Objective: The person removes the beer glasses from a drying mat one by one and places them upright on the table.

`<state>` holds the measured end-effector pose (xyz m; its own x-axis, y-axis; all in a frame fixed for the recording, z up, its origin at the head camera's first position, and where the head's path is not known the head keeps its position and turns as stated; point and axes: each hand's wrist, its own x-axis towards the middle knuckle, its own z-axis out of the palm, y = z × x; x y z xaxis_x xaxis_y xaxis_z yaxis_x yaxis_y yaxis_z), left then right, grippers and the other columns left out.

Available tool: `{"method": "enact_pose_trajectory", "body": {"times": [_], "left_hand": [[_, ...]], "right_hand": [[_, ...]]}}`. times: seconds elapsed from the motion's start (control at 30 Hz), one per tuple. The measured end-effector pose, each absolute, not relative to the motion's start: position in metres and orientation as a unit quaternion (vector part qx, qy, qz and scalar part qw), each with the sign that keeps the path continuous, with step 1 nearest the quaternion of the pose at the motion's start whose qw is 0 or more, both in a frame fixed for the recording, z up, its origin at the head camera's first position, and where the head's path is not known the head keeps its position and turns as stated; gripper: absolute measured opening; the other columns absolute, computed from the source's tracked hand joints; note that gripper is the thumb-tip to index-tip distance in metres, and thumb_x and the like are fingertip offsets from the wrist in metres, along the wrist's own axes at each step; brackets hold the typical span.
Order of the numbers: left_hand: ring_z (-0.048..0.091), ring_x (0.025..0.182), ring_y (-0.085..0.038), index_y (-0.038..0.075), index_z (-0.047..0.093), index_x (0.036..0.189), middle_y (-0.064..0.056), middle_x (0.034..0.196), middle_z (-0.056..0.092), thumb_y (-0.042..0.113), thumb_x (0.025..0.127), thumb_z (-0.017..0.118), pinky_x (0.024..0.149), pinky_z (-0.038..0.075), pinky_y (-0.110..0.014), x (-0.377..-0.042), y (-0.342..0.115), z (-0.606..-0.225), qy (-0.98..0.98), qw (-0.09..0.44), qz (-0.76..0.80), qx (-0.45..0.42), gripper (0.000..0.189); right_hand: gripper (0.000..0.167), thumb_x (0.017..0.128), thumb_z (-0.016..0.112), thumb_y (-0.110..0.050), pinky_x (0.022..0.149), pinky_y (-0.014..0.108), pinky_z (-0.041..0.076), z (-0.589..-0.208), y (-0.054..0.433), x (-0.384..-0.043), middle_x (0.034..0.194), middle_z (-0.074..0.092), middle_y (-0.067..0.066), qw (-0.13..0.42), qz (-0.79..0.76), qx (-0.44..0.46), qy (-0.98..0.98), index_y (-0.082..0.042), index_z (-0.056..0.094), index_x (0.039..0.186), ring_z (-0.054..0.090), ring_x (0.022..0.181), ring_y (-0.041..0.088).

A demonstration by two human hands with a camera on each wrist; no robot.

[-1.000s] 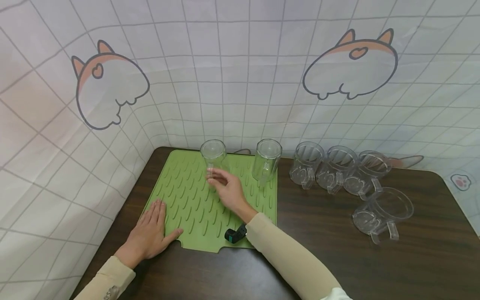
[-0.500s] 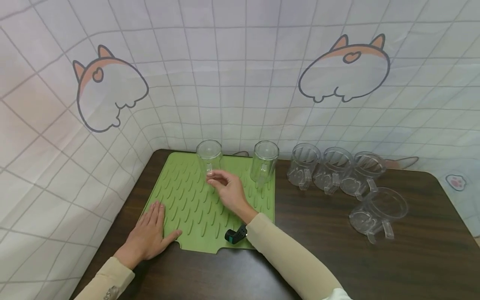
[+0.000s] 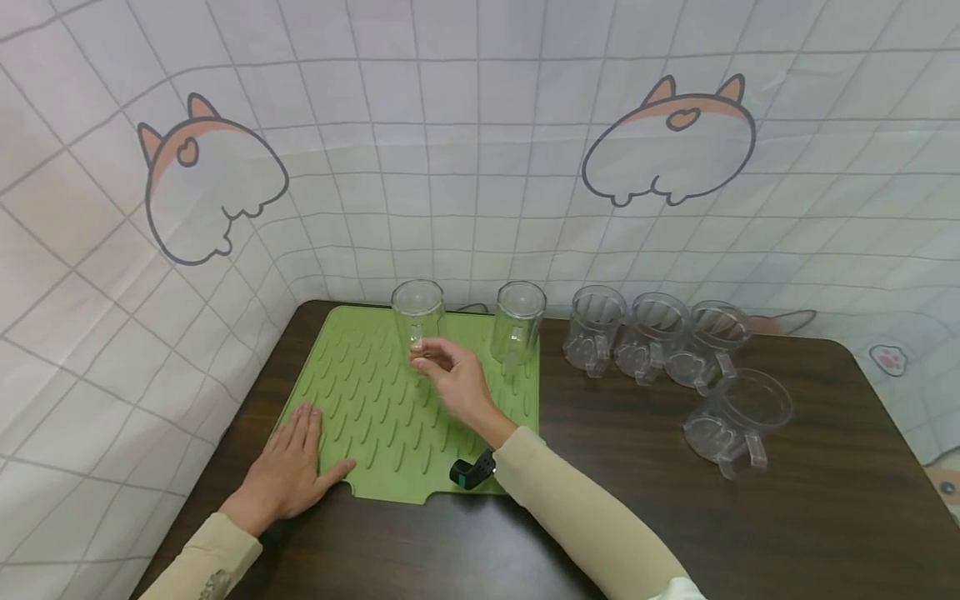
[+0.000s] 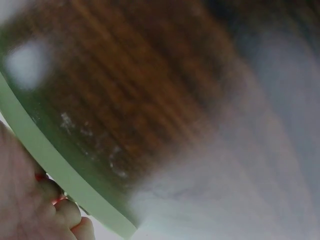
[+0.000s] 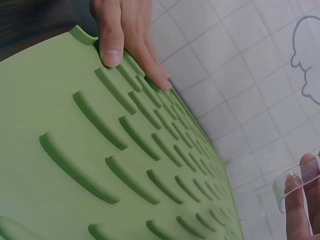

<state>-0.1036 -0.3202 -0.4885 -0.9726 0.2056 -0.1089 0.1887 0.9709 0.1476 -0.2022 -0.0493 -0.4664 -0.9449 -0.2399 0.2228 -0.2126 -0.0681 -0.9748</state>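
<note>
A clear mug (image 3: pixel 417 302) stands base up at the back of a green drying mat (image 3: pixel 360 392). My right hand (image 3: pixel 457 375) pinches its handle between thumb and fingers. In the right wrist view that clear handle (image 5: pixel 281 192) shows at the fingertips on the right edge. My left hand (image 3: pixel 285 467) lies flat at the mat's left front corner, fingers straight on the mat and thumb spread. The left wrist view catches the curled fingertips of a hand below the mat's pale edge (image 4: pixel 60 170). A second clear mug (image 3: pixel 519 312), also base up, stands at the mat's back right.
Three clear mugs stand rim up in a row right of the mat, the nearest mug (image 3: pixel 596 325) close to its edge. Another mug (image 3: pixel 738 421) sits in front of them on the dark wooden table (image 3: pixel 637 483). A white grid-patterned curtain (image 3: pixel 465 167) hangs behind and left.
The head view has turned a little, so the mat and mugs sit further left in it. My right hand and its mug have shifted slightly right over the mat. The left hand keeps its place.
</note>
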Motion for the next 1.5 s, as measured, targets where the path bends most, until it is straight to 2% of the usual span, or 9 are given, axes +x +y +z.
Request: {"method": "enact_pose_trajectory", "body": {"times": [0.23,0.53,0.77,0.97,1.13,1.3,1.43,1.5], "left_hand": [[0.02,0.156,-0.055,-0.016,0.021,0.158,-0.039,0.167,0.017,0.066,0.101,0.049,0.124,0.027,-0.068,-0.104,-0.319,-0.489,0.99,0.08,0.06,0.098,0.104],[0.017,0.156,-0.056,-0.017,0.018,0.158,-0.039,0.167,0.014,0.067,0.101,0.048,0.125,0.022,-0.069,-0.103,-0.321,-0.491,0.989,0.088,0.068,0.096,0.106],[0.017,0.155,-0.057,-0.017,0.018,0.158,-0.04,0.166,0.014,0.067,0.101,0.048,0.124,0.023,-0.07,-0.103,-0.322,-0.492,0.989,0.088,0.068,0.1,0.106],[0.017,0.154,-0.058,-0.018,0.018,0.157,-0.041,0.166,0.014,0.067,0.101,0.048,0.124,0.023,-0.071,-0.105,-0.323,-0.492,0.988,0.087,0.069,0.104,0.107],[0.018,0.154,-0.058,-0.018,0.018,0.157,-0.042,0.165,0.015,0.067,0.101,0.049,0.123,0.023,-0.071,-0.106,-0.324,-0.491,0.988,0.083,0.068,0.109,0.106],[0.018,0.153,-0.059,-0.019,0.019,0.157,-0.043,0.164,0.016,0.067,0.1,0.051,0.123,0.023,-0.072,-0.107,-0.323,-0.489,0.987,0.082,0.074,0.112,0.108],[0.017,0.154,-0.059,-0.02,0.019,0.156,-0.043,0.165,0.014,0.067,0.099,0.052,0.123,0.02,-0.073,-0.109,-0.324,-0.486,0.985,0.092,0.089,0.115,0.109],[0.016,0.154,-0.059,-0.02,0.019,0.156,-0.043,0.165,0.014,0.066,0.099,0.053,0.123,0.019,-0.073,-0.11,-0.324,-0.484,0.984,0.098,0.097,0.114,0.109]], "right_hand": [[0.022,0.098,0.067,-0.005,0.099,0.042,0.062,-0.464,-0.044,-0.198,0.121,0.072,0.024,0.01,-0.723,-0.175,0.668,0.0,0.07,0.119,0.072,0.113,0.035],[0.02,0.099,0.066,-0.004,0.093,0.034,0.063,-0.46,-0.039,-0.192,0.119,0.071,0.024,0.006,-0.72,-0.191,0.667,0.001,0.069,0.118,0.073,0.109,0.035],[0.018,0.101,0.064,-0.004,0.094,0.037,0.063,-0.452,-0.032,-0.186,0.118,0.071,0.023,0.015,-0.713,-0.189,0.675,-0.001,0.068,0.118,0.072,0.11,0.036],[0.017,0.102,0.061,-0.003,0.095,0.033,0.063,-0.446,-0.025,-0.182,0.119,0.07,0.022,0.017,-0.708,-0.195,0.679,-0.001,0.068,0.117,0.073,0.109,0.028],[0.016,0.102,0.061,-0.003,0.099,0.043,0.061,-0.442,-0.019,-0.178,0.119,0.071,0.023,0.011,-0.703,-0.207,0.68,-0.002,0.068,0.117,0.073,0.108,0.027],[0.017,0.103,0.061,-0.005,0.099,0.045,0.061,-0.44,-0.01,-0.175,0.118,0.071,0.021,0.008,-0.694,-0.213,0.687,-0.002,0.067,0.118,0.073,0.107,0.026],[0.016,0.103,0.061,-0.007,0.097,0.039,0.062,-0.44,-0.002,-0.173,0.117,0.072,0.019,0.006,-0.684,-0.21,0.699,-0.005,0.068,0.118,0.072,0.105,0.019],[0.016,0.104,0.06,-0.007,0.096,0.033,0.061,-0.439,0.001,-0.171,0.117,0.072,0.018,0.005,-0.679,-0.209,0.703,-0.005,0.068,0.117,0.072,0.106,0.022]]}}
